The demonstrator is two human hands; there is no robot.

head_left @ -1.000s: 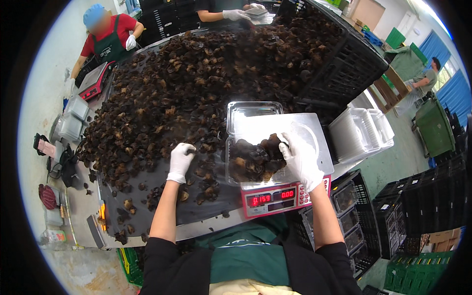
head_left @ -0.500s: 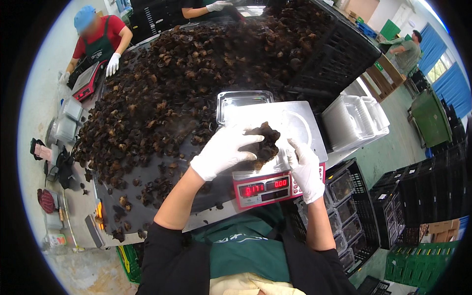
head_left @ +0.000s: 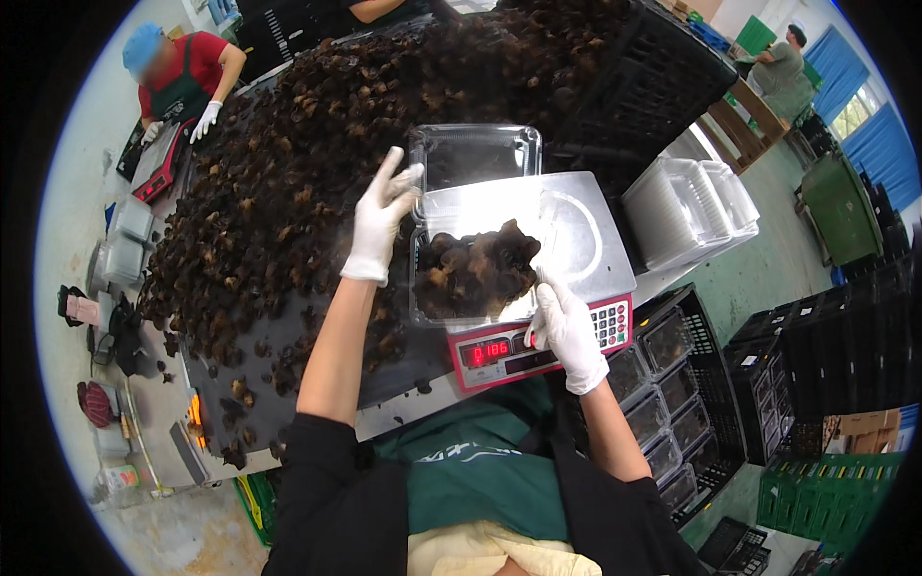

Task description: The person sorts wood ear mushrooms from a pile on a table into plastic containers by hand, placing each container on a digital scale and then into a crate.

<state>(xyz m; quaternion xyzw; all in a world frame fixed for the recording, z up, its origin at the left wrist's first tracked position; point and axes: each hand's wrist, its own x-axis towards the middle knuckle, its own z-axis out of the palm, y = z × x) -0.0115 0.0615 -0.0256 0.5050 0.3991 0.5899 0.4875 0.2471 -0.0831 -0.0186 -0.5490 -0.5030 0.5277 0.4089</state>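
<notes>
Your left hand (head_left: 377, 223), white-gloved, is up at the hinge side of the clear clamshell box (head_left: 473, 252): fingers spread, thumb and fingertips pinching the edge where the open lid (head_left: 474, 156) meets the tray. The lid stands tipped back, empty, w/ dark stuff showing through it.

Your right hand (head_left: 567, 331), also gloved, sits at the box's near right corner, fingers curled lightly on the rim; can't tell if it's really gripping or just steadying. It's touching the scale's front edge too.

The box holds a clump of dark brown mushrooms (head_left: 473, 274), piled in the near half, one piece poking up above the rim. The box rests on the steel pan of the scale (head_left: 586, 252); the scale body is red, w/ a red digit display front-left and a white keypad (head_left: 615, 324) front-right.

Left of the scale and beyond it: big heap of the same mushrooms (head_left: 288, 173) on a dark sheet. Right of the scale: stack of empty clear boxes (head_left: 690, 209), lids open. Below-right: black crates w/ filled clear boxes (head_left: 663, 403). Far left, another person (head_left: 182, 82) in a red top, green apron and blue cap works at a second red scale (head_left: 156, 165). Green crates (head_left: 821, 490) at bottom right.
</notes>
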